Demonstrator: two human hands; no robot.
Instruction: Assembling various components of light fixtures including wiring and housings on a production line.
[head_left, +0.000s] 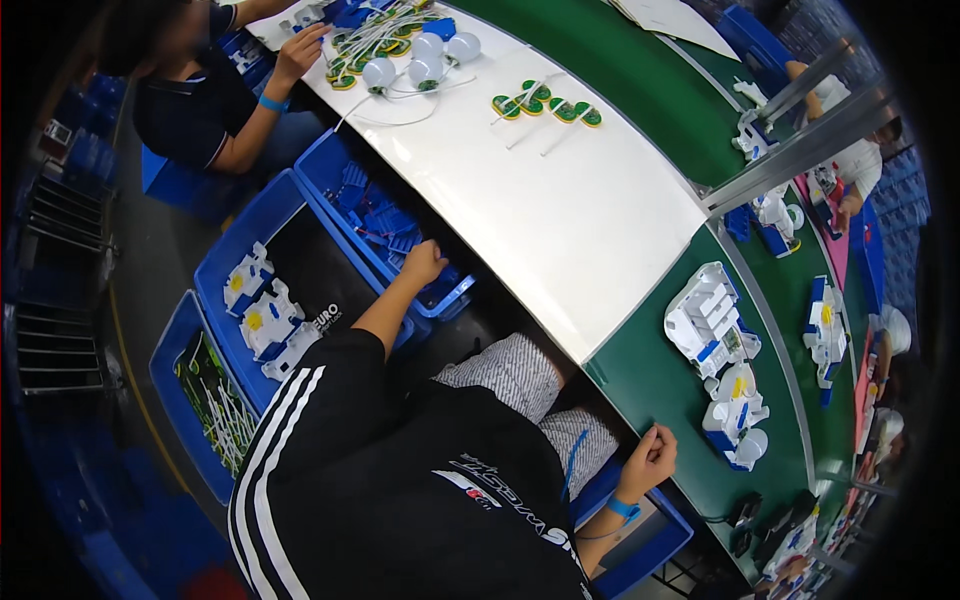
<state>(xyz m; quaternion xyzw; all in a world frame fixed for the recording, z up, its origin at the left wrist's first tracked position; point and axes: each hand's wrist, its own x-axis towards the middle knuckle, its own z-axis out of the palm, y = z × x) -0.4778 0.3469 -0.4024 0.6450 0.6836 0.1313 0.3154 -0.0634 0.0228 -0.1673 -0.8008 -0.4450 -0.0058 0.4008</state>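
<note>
My left hand point(425, 262) is over the right edge of a long blue bin point(462, 297) that holds blue plastic parts point(385, 222). Its fingers are curled closed, and whatever they may hold is hidden. At the edge of the green table point(640, 375), my right hand point(650, 462) has its fingers bent in and a blue band at the wrist. I cannot make out anything between them. White and blue plastic housings lie beyond it: an opened one point(708, 315) and another point(737, 418) with a round white bulb point(752, 444).
Bulbs point(425, 70) and wired green boards point(548, 104) lie on the white tabletop point(560, 215). A co-worker point(205, 105) sits at upper left. Beside me, blue crates hold more housings point(270, 325) and white wires point(228, 425). A metal post point(770, 140) rises beyond the table's corner.
</note>
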